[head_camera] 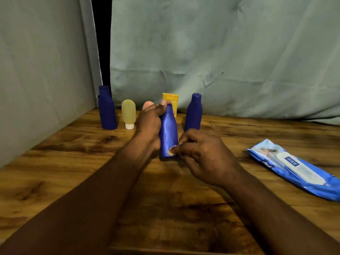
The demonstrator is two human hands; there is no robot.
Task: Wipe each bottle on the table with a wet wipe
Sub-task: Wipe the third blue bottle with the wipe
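At the middle of the wooden table [73, 172], a blue bottle [168, 129] stands between both hands, its base on or just above the wood. It is glossy, with a narrow neck, slightly tilted. The left hand [149, 122] grips its upper part, fingers curled round the neck. The right hand [204, 157], fingers bent, pinches a small pale piece [172, 152] against the bottle's lower edge; I cannot tell if this is a wipe. To the right lies a blue wet wipes pack [298, 170]. Further back stand a dark blue bottle [107, 111], a yellowish bottle [128, 112] on its white cap, a pink bottle [147, 105], a yellow tube [172, 100] and a second dark blue bottle [193, 113].
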